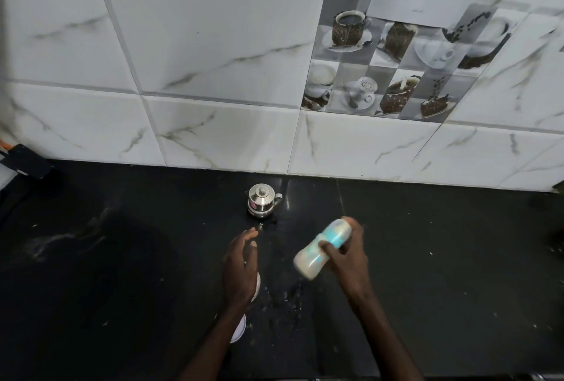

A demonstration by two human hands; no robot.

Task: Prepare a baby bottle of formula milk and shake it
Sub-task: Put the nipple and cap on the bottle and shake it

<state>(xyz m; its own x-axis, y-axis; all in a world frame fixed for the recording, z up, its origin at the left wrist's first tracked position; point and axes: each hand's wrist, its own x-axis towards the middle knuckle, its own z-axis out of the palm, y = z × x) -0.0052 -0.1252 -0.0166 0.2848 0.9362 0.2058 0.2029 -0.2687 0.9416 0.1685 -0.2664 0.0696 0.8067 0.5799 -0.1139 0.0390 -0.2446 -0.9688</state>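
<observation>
My right hand [348,254] grips a baby bottle [320,247] with a pale blue pattern, tilted so that one end points down to the left above the black counter [442,258]. The bottle is blurred and holds milky white liquid. My left hand [241,267] hovers open to the left of the bottle, fingers straight, holding nothing. A small steel pot with a lid and spout [262,201] stands on the counter behind both hands, near the wall.
A white round object [239,324] lies on the counter, mostly hidden under my left forearm. Spilled drops and powder specks [290,298] mark the counter between my arms. A black device [26,160] sits at the far left against the tiled wall.
</observation>
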